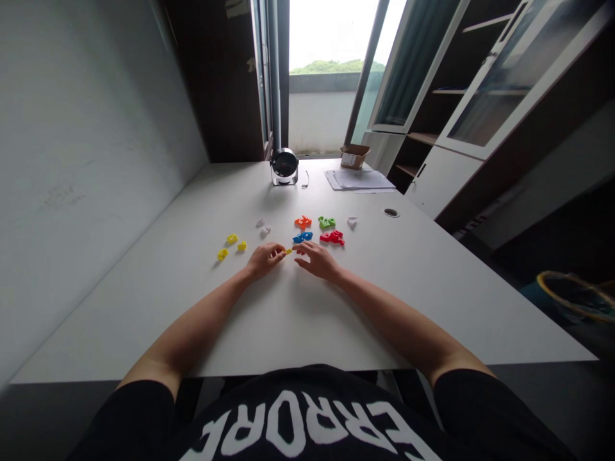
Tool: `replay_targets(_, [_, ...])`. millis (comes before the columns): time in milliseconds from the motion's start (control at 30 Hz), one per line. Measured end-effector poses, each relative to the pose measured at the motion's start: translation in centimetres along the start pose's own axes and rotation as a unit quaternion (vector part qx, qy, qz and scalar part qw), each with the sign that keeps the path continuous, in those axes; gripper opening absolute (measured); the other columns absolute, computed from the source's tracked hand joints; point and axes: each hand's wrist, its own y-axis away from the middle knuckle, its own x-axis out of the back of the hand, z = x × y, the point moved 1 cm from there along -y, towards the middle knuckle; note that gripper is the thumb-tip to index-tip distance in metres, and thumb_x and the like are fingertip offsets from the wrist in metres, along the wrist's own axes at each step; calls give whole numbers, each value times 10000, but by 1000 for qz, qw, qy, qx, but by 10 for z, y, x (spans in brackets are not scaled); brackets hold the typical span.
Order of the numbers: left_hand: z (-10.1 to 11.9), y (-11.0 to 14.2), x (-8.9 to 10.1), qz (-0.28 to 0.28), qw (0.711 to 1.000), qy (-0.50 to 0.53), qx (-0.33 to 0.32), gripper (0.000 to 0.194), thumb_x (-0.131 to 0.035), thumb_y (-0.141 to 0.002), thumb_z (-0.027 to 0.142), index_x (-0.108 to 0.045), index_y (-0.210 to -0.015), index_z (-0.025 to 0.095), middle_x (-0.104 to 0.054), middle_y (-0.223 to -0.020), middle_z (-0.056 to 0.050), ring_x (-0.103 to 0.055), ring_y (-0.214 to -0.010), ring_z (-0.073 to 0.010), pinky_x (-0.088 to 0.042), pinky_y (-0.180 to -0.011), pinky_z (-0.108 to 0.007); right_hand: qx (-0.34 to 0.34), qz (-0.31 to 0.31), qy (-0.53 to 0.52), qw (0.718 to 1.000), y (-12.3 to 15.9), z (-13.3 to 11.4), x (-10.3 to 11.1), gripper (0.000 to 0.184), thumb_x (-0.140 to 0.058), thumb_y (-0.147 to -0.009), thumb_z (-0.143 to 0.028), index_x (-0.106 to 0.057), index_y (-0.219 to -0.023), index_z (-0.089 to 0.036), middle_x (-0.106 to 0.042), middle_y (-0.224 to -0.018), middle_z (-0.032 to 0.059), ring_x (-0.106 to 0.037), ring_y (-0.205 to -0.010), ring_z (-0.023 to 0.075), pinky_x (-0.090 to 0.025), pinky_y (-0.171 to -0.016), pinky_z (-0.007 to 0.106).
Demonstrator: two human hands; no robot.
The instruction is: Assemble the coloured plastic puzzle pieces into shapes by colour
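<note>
Shirt (312, 416): black with white letters, the nearest thing, well on the near side of the blue pieces (302, 237).
Counter (298, 320): white; it carries the blue pieces and the small things around them.
Left hand (267, 259): to the near left of the blue pieces; its grip is pinching one small yellow piece (289, 251) by the fingertips.
Right hand (317, 259): on the near side of the blue pieces, a little right; its grip is released, with the thumb apart from the fingers. Whether a fingertip touches the yellow piece, I cannot tell.
Yellow piece: between the two hands, just near left of the blue pieces.
Yellow group (232, 239): three pieces, separate, well left of the blue pieces.
Red group (332, 237): just right of the blue pieces.
White pieces (266, 230): two are left of the blue pieces and slightly farther; a third is to the far right.
Orange group (303, 222): just behind the blue pieces.
Green group (327, 222): behind the blue pieces, to the right.
Papers (360, 180): well behind the blue pieces, to the right.
Round device (284, 165): black, standing well behind the blue pieces, slightly left.
Box (355, 157): brown, open, far behind the blue pieces, to the right.
</note>
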Motion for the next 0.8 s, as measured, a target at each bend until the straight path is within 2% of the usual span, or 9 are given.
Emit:
replay_targets(100, [6,1,0,-18,999,40,8,306,-553,-911,433,-728,-982,192,-720,-865,-23,-607,-729,-150,-437,-641,-232,-7,-6,-17,1000,0,-1,-2,303,-636,-907,-265,-605,-1205,-219,-674,-1023,71,-627,-866,192,-484,-763,304])
replay_targets(333, [12,4,-3,-76,992,97,24,369,-493,-926,444,-745,-925,175,-721,-786,-7,-610,-711,-150,-430,-650,-225,10,-12,-41,999,-1,-2,-4,152,-593,-922,-233,-643,-1063,-205,-673,-939,52,-602,-800,164,-461,-728,271])
replay_targets(533, [11,3,-4,-49,990,125,38,347,-485,-928,412,-732,-955,170,-705,-756,-13,-623,-683,-147,-452,-647,-232,7,-16,-39,999,-1,-1,-3,92,-591,-924,-253,-651,-970,-201,-659,-889,49,-582,-786,165,-446,-715,268])
replay_targets(667, [14,4,-4,-28,991,129,26,306,-536,-912,390,-700,-1075,189,-718,-833,-22,-642,-724,-148,-484,-662,-239,-15,-9,-48,999,-1,0,-4,105,-599,-925,-290,-639,-944,-195,-668,-887,43,-575,-747,154,-434,-684,258])
replay_targets(800, [19,7,-5,-18,995,99,-10,310,-612,-873,341,-661,-1150,212,-712,-1004,-43,-642,-739,-132,-506,-677,-244,-42,-8,-71,997,-1,0,-4,150,-593,-929,-336,-640,-943,-194,-670,-849,26,-546,-683,134,-419,-657,249])
